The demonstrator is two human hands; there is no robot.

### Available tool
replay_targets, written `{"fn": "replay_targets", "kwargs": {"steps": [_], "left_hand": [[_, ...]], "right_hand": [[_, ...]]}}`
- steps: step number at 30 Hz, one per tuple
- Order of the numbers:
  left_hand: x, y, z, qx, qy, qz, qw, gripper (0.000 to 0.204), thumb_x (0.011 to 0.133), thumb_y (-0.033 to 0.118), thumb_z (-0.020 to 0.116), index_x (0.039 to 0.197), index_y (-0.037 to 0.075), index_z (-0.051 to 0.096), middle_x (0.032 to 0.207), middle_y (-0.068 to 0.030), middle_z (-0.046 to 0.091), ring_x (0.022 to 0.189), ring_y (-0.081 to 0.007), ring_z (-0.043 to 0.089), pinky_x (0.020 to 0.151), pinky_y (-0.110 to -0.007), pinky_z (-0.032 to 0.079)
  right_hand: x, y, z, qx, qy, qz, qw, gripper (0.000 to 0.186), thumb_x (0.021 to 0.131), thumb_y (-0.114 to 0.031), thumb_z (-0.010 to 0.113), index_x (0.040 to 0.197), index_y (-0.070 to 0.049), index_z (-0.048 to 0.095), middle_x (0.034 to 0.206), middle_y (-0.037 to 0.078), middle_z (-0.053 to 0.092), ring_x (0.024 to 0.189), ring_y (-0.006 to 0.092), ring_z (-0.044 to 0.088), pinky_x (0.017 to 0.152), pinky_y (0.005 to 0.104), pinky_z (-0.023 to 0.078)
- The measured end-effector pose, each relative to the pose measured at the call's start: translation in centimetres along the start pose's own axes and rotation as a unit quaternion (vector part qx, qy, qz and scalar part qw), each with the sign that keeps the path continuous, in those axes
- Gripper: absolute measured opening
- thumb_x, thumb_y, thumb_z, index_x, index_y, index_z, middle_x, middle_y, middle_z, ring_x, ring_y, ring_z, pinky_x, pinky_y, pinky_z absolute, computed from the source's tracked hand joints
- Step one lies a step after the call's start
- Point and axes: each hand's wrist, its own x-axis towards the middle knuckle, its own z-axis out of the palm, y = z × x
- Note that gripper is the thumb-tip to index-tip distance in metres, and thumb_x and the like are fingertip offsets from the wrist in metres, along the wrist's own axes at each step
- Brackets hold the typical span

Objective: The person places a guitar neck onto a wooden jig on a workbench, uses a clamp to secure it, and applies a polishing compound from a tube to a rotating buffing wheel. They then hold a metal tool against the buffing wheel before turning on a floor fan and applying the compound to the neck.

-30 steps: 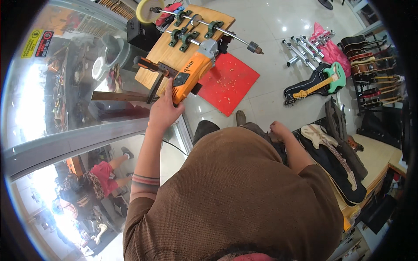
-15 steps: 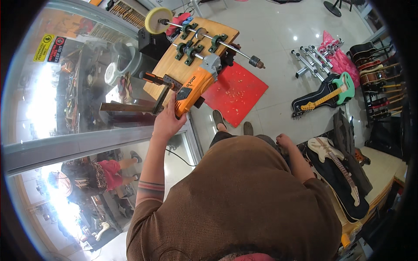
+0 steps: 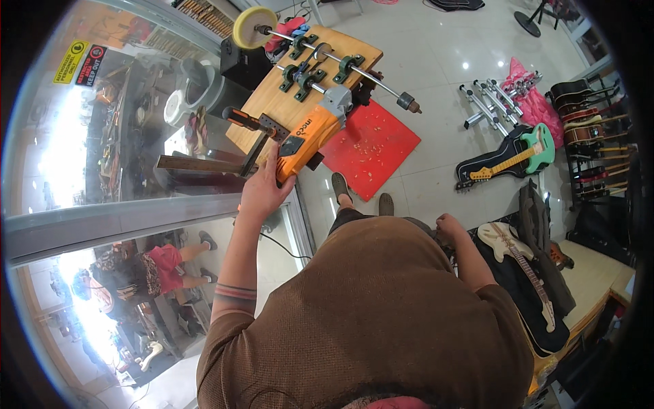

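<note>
My left hand (image 3: 264,192) holds the rear end of an orange power tool (image 3: 308,140) that looks like an angle grinder, its index finger stretched along the side and its thumb on the other. The grey head of the tool meets a metal shaft rig on a wooden board (image 3: 262,93). A clamp with an orange and black handle (image 3: 241,118) sits at the board's near edge beside the tool. At the rig's far left is a round yellow pad (image 3: 255,28); a drill chuck (image 3: 409,103) ends the long shaft. My right hand (image 3: 448,228) is curled closed by my right thigh, its inside hidden.
A red mat (image 3: 373,150) with shavings lies below the board. To the right are a green guitar (image 3: 541,148) on a black case, metal stands (image 3: 487,105), a guitar rack (image 3: 589,136) and a cream guitar (image 3: 504,238). A glass partition (image 3: 122,221) runs along the left; a person shows in it.
The view has shifted slightly, moving the board and tool a little right in the picture. My left hand stays on the tool, and my right hand stays by my thigh.
</note>
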Motion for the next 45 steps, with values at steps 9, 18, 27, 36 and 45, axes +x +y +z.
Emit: {"fn": "replay_targets", "kwargs": {"steps": [9, 18, 27, 36, 45], "left_hand": [[0.1, -0.5, 0.0, -0.007, 0.009, 0.031, 0.999, 0.101, 0.087, 0.030, 0.071, 0.171, 0.014, 0.019, 0.132, -0.0270, 0.067, 0.110, -0.0443, 0.071, 0.094, -0.051, 0.058], [0.1, -0.5, -0.1, 0.015, -0.003, 0.025, 1.000, 0.098, 0.090, 0.034, 0.070, 0.171, 0.014, 0.018, 0.132, -0.0259, 0.068, 0.109, -0.0435, 0.071, 0.094, -0.052, 0.058], [0.5, -0.2, -0.2, 0.027, -0.039, -0.005, 0.999, 0.098, 0.095, 0.044, 0.072, 0.171, 0.012, 0.019, 0.125, -0.0243, 0.071, 0.108, -0.0420, 0.072, 0.092, -0.050, 0.059], [0.3, -0.3, -0.4, 0.025, -0.019, 0.018, 0.999, 0.097, 0.094, 0.041, 0.070, 0.171, 0.012, 0.019, 0.131, -0.0243, 0.069, 0.111, -0.0415, 0.072, 0.093, -0.050, 0.059], [0.3, -0.3, -0.1, 0.026, -0.027, 0.004, 0.999, 0.098, 0.094, 0.036, 0.073, 0.172, 0.016, 0.016, 0.123, -0.0229, 0.073, 0.107, -0.0439, 0.072, 0.092, -0.052, 0.059]], "right_hand": [[0.0, -2.0, 0.3, 0.063, -0.003, 0.066, 0.996, 0.035, 0.096, -0.018, 0.060, 0.122, 0.003, 0.070, 0.103, 0.014, 0.076, 0.084, 0.0239, 0.072, 0.072, 0.0392, 0.059], [-0.8, -2.1, 0.4, 0.035, -0.004, 0.054, 0.998, 0.034, 0.096, -0.017, 0.061, 0.120, 0.005, 0.070, 0.103, 0.016, 0.077, 0.091, 0.0271, 0.074, 0.079, 0.0398, 0.061], [0.1, -0.8, 0.9, 0.051, -0.015, 0.059, 0.997, 0.034, 0.099, -0.016, 0.061, 0.125, 0.006, 0.066, 0.104, 0.018, 0.075, 0.092, 0.0279, 0.074, 0.079, 0.0404, 0.061], [2.0, 0.3, 2.4, 0.018, -0.025, 0.053, 0.998, 0.036, 0.100, -0.017, 0.062, 0.127, 0.006, 0.065, 0.104, 0.017, 0.076, 0.088, 0.0257, 0.074, 0.076, 0.0420, 0.060], [1.4, -0.1, 1.9, 0.040, -0.015, 0.048, 0.998, 0.036, 0.098, -0.018, 0.062, 0.125, 0.006, 0.067, 0.103, 0.017, 0.076, 0.084, 0.0254, 0.073, 0.075, 0.0410, 0.060]]}}
